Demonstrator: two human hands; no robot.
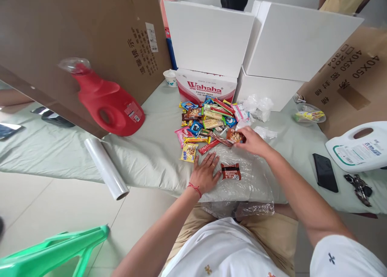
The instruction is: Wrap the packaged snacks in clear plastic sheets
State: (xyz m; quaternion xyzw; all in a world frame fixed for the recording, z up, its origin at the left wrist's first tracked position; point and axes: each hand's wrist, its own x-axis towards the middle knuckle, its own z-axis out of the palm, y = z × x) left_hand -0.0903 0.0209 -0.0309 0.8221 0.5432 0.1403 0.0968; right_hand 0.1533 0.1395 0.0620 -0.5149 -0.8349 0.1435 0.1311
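Note:
My right hand point(249, 140) pinches a small brown wrapped snack point(236, 136) at the right edge of a pile of packaged snacks point(211, 117). My left hand point(206, 172) lies flat with its fingers spread, on or beside a sheet of clear plastic film point(252, 180). On that film, just right of the left hand, rests a brown snack packet point(231, 171). A yellow cookie packet point(189, 152) lies just beyond the left fingertips, and a red stick packet point(209, 146) is close by.
Behind the pile stands a Wahaha carton point(207, 87), with white boxes point(272, 47) alongside. To the left are a red jug point(111, 103) and a roll of film point(105, 168). A phone point(325, 172), keys point(358, 189) and a white jug point(361, 146) lie right. A green stool point(57, 250) stands on the floor.

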